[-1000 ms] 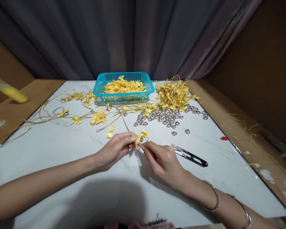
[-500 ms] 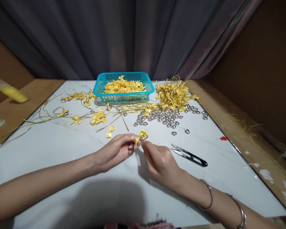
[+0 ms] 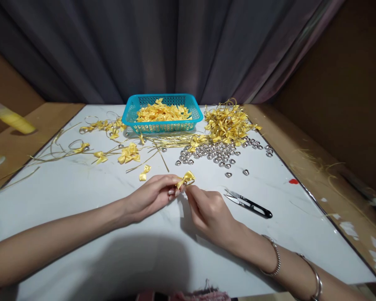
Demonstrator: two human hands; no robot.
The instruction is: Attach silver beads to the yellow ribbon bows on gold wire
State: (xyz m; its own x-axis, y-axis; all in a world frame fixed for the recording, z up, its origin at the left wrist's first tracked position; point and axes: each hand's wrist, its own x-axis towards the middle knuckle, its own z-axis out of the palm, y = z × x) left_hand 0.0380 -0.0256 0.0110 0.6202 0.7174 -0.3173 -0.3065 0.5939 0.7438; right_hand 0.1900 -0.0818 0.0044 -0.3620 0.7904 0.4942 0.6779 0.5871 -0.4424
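Between my two hands, over the middle of the white table, is a yellow ribbon bow (image 3: 188, 177) with a loop of gold cord beside it. My left hand (image 3: 158, 194) pinches the bow's left side between thumb and fingers. The fingertips of my right hand (image 3: 208, 209) are closed just below the bow, at the cord; the exact grip is hidden behind the knuckles. A single yellow bow (image 3: 145, 172) lies just beyond my left hand. Right of my right hand rests a pair of black-handled thread snips (image 3: 249, 204) with its blades apart.
A blue basket (image 3: 163, 125) of yellow bows stands at the back. Gold cords (image 3: 172, 141), a heap of corded bows (image 3: 228, 123) and many silver heart-shaped beads (image 3: 217, 152) lie before and beside it. Ribbon spools (image 3: 14, 119) stand left; a red scrap (image 3: 293, 181) lies right.
Hardly anything differs. Both hands keep their hold at the bow, and the whole view has shifted very slightly.
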